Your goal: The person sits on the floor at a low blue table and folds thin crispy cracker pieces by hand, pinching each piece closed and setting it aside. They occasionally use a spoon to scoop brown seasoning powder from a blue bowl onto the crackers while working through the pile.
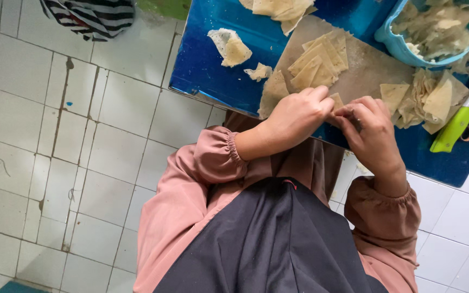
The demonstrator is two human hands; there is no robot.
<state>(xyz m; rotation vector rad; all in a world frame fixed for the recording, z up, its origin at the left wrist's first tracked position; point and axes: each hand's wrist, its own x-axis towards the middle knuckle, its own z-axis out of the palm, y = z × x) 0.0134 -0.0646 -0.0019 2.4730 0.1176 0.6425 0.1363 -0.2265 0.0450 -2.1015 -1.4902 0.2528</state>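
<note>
**Both hands pinch one pale dough piece at the tabletop's near edge**

A dark headscarf and pink sleeves fill the bottom of the view, closest to the camera. Just beyond them the left hand and right hand meet fingertip to fingertip, both closed in a pinch on a small dough piece, held just over the near edge of the blue tabletop. Most of the piece is hidden by the fingers.

Directly behind the hands lies a brown board carrying a row of cut dough triangles. To the right of it sits a loose pile of dough sheets, with a green-handled knife beside it. A blue bowl heaped with more dough stands at the far right. Torn dough scraps lie on the tabletop left of the board. White floor tiles spread out to the left.
</note>
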